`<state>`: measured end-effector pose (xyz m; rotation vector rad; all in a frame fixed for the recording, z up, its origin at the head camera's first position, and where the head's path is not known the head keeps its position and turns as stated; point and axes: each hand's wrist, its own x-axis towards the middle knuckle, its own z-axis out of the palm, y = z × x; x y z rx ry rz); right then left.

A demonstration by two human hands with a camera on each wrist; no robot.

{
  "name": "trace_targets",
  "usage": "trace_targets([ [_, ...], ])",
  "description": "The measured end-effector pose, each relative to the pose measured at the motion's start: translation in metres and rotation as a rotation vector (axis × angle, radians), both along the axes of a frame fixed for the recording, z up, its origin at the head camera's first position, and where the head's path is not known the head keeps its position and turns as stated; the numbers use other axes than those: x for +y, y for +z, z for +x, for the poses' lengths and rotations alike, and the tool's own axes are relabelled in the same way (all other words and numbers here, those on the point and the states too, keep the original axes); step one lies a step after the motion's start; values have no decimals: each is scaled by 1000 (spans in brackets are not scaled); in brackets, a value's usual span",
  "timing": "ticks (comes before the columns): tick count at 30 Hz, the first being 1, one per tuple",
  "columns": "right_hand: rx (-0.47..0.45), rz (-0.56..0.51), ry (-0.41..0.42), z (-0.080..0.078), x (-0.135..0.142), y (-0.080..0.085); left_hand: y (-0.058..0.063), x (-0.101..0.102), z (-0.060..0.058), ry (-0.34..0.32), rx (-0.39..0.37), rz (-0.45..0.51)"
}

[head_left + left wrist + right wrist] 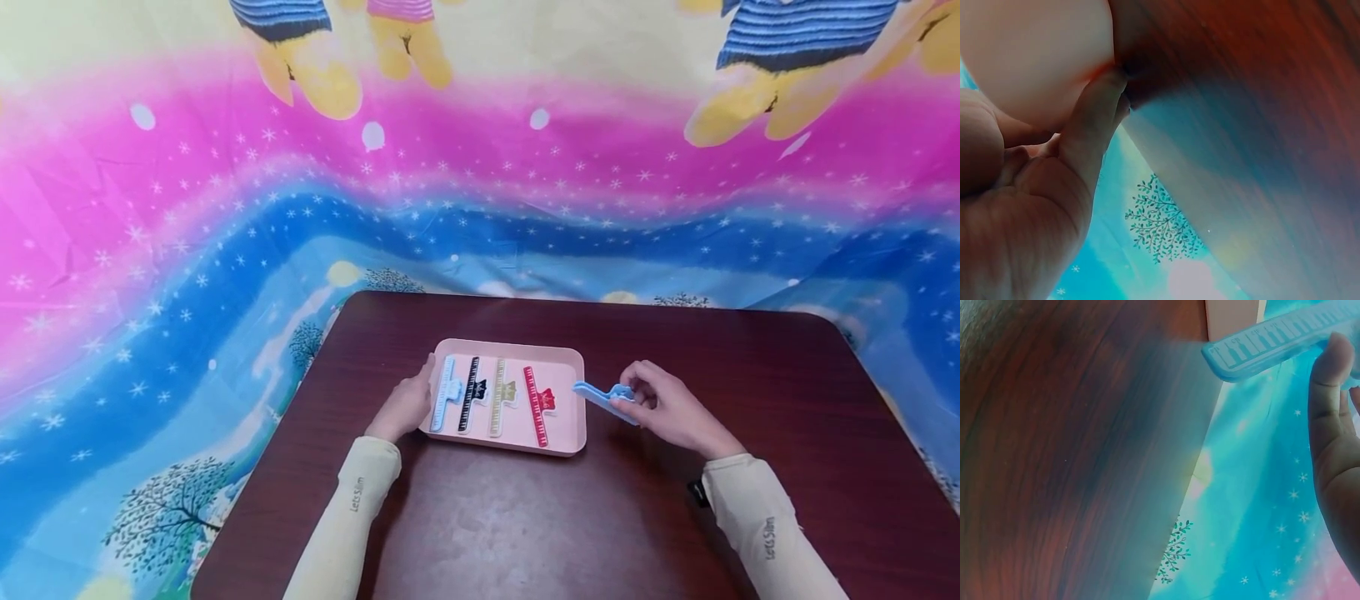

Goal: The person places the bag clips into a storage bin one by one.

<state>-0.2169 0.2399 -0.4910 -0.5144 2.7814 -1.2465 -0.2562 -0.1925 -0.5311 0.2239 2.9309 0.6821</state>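
Observation:
A shallow pink tray (562, 354) stands on the table. In it lie a light-blue clip (442, 404), a black clip (471, 400), a beige clip (498, 404) and a red clip (535, 400), each with a piano-key pattern; the red one is slanted. My left hand (407, 407) grips the tray's left edge, its thumb (1094, 119) against the outer wall in the left wrist view. Just right of the tray, above the table, my right hand (663, 408) pinches a blue piano-key clip (600, 402). In the right wrist view that clip (1266, 344) is partly cut off by the frame.
Dark brown wood tabletop (480, 525) lies under everything, with rounded far corners. A colourful printed cloth (480, 167) hangs behind the table's far edge and beside its left edge. A small black object (697, 493) shows by my right sleeve.

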Motion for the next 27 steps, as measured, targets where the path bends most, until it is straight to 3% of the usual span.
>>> trace_targets([
  [5, -48, -3, -42, 2, 2, 1, 0, 0, 0, -11, -6, 8],
  [17, 38, 88, -108, -2, 4, 0, 0, -1, -1, -9, -1, -1],
  [27, -63, -57, -116, -2, 3, 2, 1, 0, 0, -1, 6, 4],
])
